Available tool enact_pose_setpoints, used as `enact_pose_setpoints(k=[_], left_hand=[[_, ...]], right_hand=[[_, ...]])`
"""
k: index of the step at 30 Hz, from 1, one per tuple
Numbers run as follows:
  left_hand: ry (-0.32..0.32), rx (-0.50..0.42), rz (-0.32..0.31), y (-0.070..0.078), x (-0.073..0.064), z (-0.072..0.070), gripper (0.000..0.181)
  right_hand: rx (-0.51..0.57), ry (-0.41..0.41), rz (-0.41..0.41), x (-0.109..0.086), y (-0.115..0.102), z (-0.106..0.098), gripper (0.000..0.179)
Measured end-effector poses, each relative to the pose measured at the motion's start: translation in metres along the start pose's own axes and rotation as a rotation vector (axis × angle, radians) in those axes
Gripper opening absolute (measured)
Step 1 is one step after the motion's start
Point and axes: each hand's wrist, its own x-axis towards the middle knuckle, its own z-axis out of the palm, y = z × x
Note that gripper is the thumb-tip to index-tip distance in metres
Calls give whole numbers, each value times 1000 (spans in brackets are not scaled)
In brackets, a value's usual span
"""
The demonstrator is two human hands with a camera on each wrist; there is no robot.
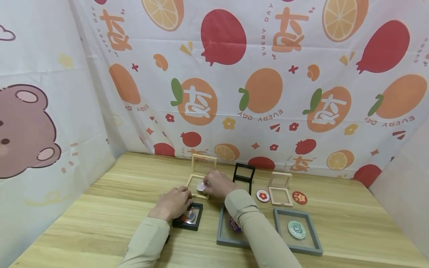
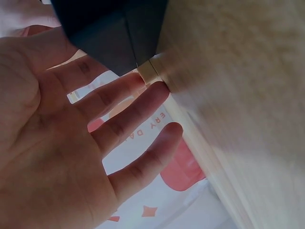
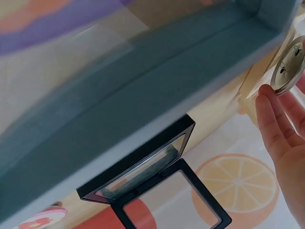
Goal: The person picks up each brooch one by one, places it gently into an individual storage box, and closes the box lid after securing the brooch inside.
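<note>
My right hand [image 1: 218, 183] pinches a pale round button badge [image 1: 201, 186] over the open light-wood display frame [image 1: 200, 196], whose lid stands raised behind. In the right wrist view the badge's metal back [image 3: 287, 71] shows, held at the fingertips of the right hand [image 3: 283, 138]. Fairly straight, spread fingers mark my left hand [image 2: 71, 129], its fingertips by the wooden frame's near corner. It lies partly over a closed black frame [image 1: 197, 219] with a badge [image 1: 191, 216] inside.
Right of my hands, a black frame [image 1: 250, 180] and another wooden frame [image 1: 282, 204] stand open. A flower badge [image 1: 263, 195] and red badge [image 1: 299, 198] lie beside them. Grey frames [image 1: 231, 243] [image 1: 303, 250] lie nearer, one holding a green badge [image 1: 296, 230]. A printed curtain [image 1: 231, 123] hangs behind.
</note>
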Motion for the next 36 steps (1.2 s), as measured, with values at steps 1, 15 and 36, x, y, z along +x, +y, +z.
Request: enact_pose_setpoints(k=[1,15,36], left_hand=[[0,0,-2,0,0,0,13],[25,4,1,-1,-1,3,15],[40,-81,33,-10,-3,-1,16]], right_hand=[[-2,0,2,0,-1,1,20],[-37,44,-59,2,-2,9,13],[185,29,37,-7,7,4,27]])
